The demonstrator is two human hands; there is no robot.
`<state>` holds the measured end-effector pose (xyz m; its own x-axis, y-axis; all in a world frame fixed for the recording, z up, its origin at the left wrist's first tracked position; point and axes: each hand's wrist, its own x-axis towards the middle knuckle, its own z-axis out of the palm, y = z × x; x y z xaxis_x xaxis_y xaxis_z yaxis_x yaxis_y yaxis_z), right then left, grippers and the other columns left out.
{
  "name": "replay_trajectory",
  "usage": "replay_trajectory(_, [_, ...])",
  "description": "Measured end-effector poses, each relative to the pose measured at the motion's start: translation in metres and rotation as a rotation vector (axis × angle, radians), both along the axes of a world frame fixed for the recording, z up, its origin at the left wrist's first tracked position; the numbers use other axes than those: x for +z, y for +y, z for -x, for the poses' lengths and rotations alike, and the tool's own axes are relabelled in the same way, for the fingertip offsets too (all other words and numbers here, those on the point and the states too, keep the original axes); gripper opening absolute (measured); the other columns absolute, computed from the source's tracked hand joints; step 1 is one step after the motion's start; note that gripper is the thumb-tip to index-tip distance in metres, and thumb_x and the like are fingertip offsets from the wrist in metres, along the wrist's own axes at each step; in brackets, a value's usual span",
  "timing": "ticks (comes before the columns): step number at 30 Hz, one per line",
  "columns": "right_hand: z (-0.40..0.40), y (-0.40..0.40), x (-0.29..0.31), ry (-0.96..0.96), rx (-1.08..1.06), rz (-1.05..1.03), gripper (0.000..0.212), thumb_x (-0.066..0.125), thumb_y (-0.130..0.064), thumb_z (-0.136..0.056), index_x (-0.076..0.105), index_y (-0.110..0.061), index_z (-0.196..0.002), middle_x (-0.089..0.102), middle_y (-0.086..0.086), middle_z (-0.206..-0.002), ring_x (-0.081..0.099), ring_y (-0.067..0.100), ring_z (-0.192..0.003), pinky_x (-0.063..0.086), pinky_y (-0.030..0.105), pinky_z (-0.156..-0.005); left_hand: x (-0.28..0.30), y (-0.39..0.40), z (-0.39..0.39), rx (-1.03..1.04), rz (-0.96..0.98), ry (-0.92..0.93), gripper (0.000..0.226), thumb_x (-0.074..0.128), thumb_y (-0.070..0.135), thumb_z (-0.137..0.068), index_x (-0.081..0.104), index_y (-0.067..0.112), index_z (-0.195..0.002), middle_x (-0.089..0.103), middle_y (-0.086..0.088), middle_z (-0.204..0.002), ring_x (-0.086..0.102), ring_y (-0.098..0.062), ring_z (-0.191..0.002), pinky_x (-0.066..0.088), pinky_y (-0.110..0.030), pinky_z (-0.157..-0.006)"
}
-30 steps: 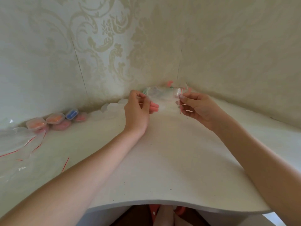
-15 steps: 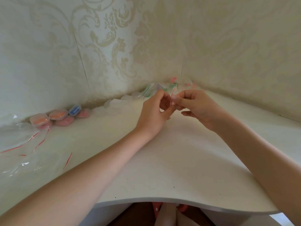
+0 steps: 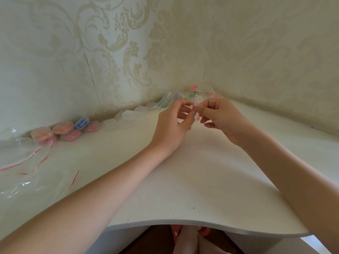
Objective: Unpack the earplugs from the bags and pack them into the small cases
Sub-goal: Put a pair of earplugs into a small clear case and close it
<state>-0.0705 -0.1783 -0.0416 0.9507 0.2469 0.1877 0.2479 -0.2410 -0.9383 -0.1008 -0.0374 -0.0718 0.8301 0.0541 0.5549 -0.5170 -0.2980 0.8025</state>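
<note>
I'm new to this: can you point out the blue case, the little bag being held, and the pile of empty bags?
blue case [image 3: 82, 123]: head view, its lid.
little bag [image 3: 196, 103]: head view, top edge.
empty bags [image 3: 16, 153]: head view, clear film.

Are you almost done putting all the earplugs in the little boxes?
Not yet. Some filled boxes sit by the wall, and empty bags lie at the left. The left hand and right hand pinch a small bag between them. Clear boxes and more bags in the corner wait.
</note>
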Motion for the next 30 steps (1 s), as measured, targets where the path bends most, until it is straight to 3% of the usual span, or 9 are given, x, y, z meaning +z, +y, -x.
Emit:
replay_trajectory(4, [-0.001, 0.0, 0.0, 0.003, -0.024, 0.007, 0.023, 0.066, -0.035, -0.086, 0.064, -0.013, -0.079, 0.061, 0.003, -0.075, 0.055, 0.009, -0.063, 0.045, 0.019, -0.061, -0.001, 0.0, 0.0, 0.033, -0.1, -0.096, 0.029, 0.077, 0.012, -0.077, 0.064, 0.016, -0.103, 0.064, 0.013, -0.084, 0.062, -0.003, -0.079, 0.054, -0.02, -0.068])
replay_trajectory(9, [0.001, 0.002, -0.003, 0.117, 0.038, -0.058, 0.019, 0.066, -0.029, -0.087, 0.062, -0.015, -0.075, 0.056, -0.002, -0.069, 0.052, 0.006, -0.058, 0.044, 0.02, -0.06, -0.003, 0.004, -0.004, 0.097, -0.064, -0.09, 0.012, 0.071, 0.004, -0.079, 0.071, 0.009, -0.09, 0.069, 0.005, -0.077, 0.065, -0.003, -0.071, 0.051, -0.014, -0.068])
replay_trajectory(12, [0.001, 0.001, -0.004, 0.111, 0.034, -0.046, 0.02, 0.067, -0.031, -0.086, 0.065, -0.014, -0.077, 0.057, -0.004, -0.069, 0.051, 0.006, -0.059, 0.045, 0.019, -0.061, -0.004, 0.004, -0.005, 0.076, -0.033, -0.057, 0.007, 0.068, 0.005, -0.083, 0.073, 0.009, -0.082, 0.069, 0.003, -0.068, 0.066, -0.008, -0.065, 0.054, -0.023, -0.069])
replay_trajectory(16, [-0.001, -0.001, -0.003, 0.088, 0.017, -0.035, 0.021, 0.067, -0.033, -0.086, 0.064, -0.014, -0.078, 0.057, -0.002, -0.069, 0.051, 0.006, -0.058, 0.045, 0.02, -0.061, -0.003, 0.004, -0.008, 0.008, 0.107, 0.066, 0.02, 0.063, 0.004, -0.087, 0.071, 0.015, -0.072, 0.068, -0.001, -0.062, 0.07, -0.027, -0.073, 0.059, -0.035, -0.074])
replay_trajectory(20, [0.0, 0.005, -0.005, -0.061, -0.033, 0.092, 0.024, 0.057, -0.032, -0.094, 0.053, -0.018, -0.075, 0.058, -0.001, -0.07, 0.054, 0.009, -0.058, 0.045, 0.02, -0.058, -0.002, 0.002, -0.009, 0.013, 0.196, 0.154, 0.017, 0.06, 0.006, -0.09, 0.066, 0.004, -0.073, 0.069, -0.01, -0.066, 0.068, -0.025, -0.066, 0.059, -0.035, -0.068])
replay_trajectory(23, [0.007, 0.017, -0.013, -0.272, -0.075, 0.298, 0.024, 0.042, -0.027, -0.1, 0.045, -0.014, -0.079, 0.057, -0.001, -0.073, 0.051, 0.009, -0.06, 0.041, 0.023, -0.059, -0.004, 0.0, -0.005, 0.087, -0.056, 0.104, 0.022, 0.051, 0.012, -0.093, 0.055, 0.003, -0.074, 0.064, -0.011, -0.064, 0.063, -0.028, -0.063, 0.054, -0.04, -0.064])
replay_trajectory(25, [0.012, 0.024, -0.017, -0.319, -0.07, 0.27, 0.027, 0.036, -0.02, -0.101, 0.041, -0.013, -0.076, 0.05, -0.004, -0.066, 0.045, 0.0, -0.054, 0.035, 0.016, -0.053, -0.004, -0.002, -0.001, 0.103, -0.232, 0.06, 0.024, 0.044, 0.011, -0.093, 0.049, 0.007, -0.07, 0.057, -0.004, -0.061, 0.056, -0.024, -0.058, 0.047, -0.04, -0.061])
replay_trajectory(28, [0.011, 0.026, -0.019, -0.352, -0.08, 0.277, 0.035, 0.035, -0.016, -0.1, 0.037, -0.018, -0.065, 0.043, -0.008, -0.06, 0.04, 0.002, -0.052, 0.029, 0.018, -0.051, -0.004, 0.0, -0.002, 0.11, -0.249, 0.027, 0.029, 0.041, 0.01, -0.095, 0.042, 0.012, -0.066, 0.047, 0.005, -0.055, 0.043, -0.013, -0.053, 0.036, -0.03, -0.054])
replay_trajectory(30, [0.011, 0.025, -0.017, -0.37, -0.074, 0.324, 0.037, 0.036, -0.016, -0.1, 0.036, -0.02, -0.063, 0.042, -0.007, -0.06, 0.036, 0.006, -0.053, 0.027, 0.019, -0.049, -0.004, 0.0, -0.001, 0.124, -0.242, 0.009, 0.028, 0.041, 0.011, -0.095, 0.041, 0.01, -0.067, 0.044, 0.004, -0.055, 0.039, -0.014, -0.053, 0.031, -0.031, -0.053])
